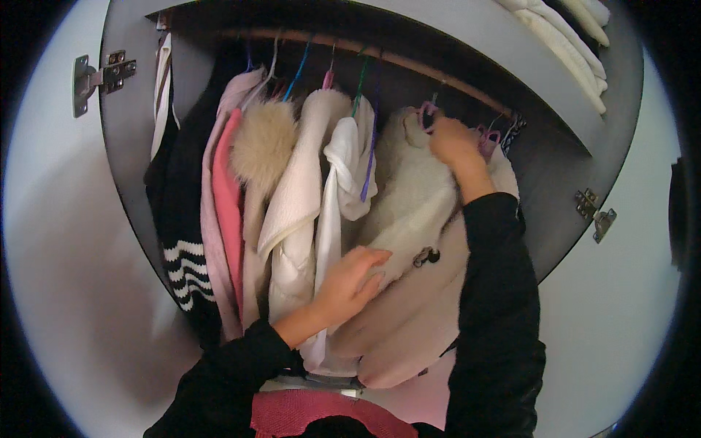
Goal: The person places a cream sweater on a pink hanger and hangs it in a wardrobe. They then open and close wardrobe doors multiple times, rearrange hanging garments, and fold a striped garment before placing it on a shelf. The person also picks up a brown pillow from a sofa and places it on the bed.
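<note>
My right hand (459, 143) is raised to the closet rod, its fingers curled on a pink hanger (426, 116). On that hanger hangs a cream fleece garment (413, 186) with a small dark, mouse-shaped trim near its lower edge. A longer beige-pink garment (402, 339) shows beneath it. Lower down, my left hand (348, 286) lies against the front of the cream garment, thumb and fingers apart; whether it presses the cloth cannot be told. Just left of it hang a white garment (344, 164) on a green hanger and a cream coat (298, 186).
A copper-coloured rod (405, 59) spans the wardrobe. Further left hang a beige fur pompom (264, 145), pink garments (225, 208) and a black knit with white stripes (189, 263). Hinged doors (60, 219) stand open at both sides. Folded cloths (564, 46) rest on the upper shelf.
</note>
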`<state>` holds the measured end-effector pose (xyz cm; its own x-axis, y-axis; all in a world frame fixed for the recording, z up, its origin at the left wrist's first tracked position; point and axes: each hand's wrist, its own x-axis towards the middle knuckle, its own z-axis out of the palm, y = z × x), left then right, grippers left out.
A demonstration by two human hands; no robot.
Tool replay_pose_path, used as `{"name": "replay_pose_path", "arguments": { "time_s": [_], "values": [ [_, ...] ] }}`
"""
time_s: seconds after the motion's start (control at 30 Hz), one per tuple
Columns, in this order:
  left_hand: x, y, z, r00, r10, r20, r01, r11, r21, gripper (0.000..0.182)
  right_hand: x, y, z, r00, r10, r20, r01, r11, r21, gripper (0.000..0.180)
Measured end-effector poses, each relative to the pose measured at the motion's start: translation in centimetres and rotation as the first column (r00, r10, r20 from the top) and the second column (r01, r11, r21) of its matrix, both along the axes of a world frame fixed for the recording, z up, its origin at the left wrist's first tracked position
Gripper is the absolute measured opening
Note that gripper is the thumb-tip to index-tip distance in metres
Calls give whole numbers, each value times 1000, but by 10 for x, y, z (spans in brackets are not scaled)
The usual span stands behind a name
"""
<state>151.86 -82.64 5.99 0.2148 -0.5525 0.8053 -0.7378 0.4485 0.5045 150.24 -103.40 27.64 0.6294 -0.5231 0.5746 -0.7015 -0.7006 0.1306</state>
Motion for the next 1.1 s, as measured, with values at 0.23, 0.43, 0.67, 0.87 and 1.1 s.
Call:
{"name": "replay_pose_path", "arguments": {
  "time_s": [0.23,0.43,0.67,0.87,1.1],
  "values": [
    [22,7,59,894,443,63,-377,823,-425,46,-73,-56,7,977,-205,-60,184,950,-253,23],
    [80,-15,87,905,350,-241,-405,883,-236,57,-8,27,-9,917,357,175,-342,933,-110,45],
    [54,-63,101,895,357,-267,-380,924,-37,60,19,50,-58,762,514,393,-603,785,141,46],
    [5,-110,106,969,227,-94,-230,973,-23,62,-27,-37,-74,783,372,499,-463,884,68,38],
    [50,-9,149,719,648,252,-622,761,-183,52,-67,-19,-81,602,150,784,-712,545,443,45]
  ]
}}
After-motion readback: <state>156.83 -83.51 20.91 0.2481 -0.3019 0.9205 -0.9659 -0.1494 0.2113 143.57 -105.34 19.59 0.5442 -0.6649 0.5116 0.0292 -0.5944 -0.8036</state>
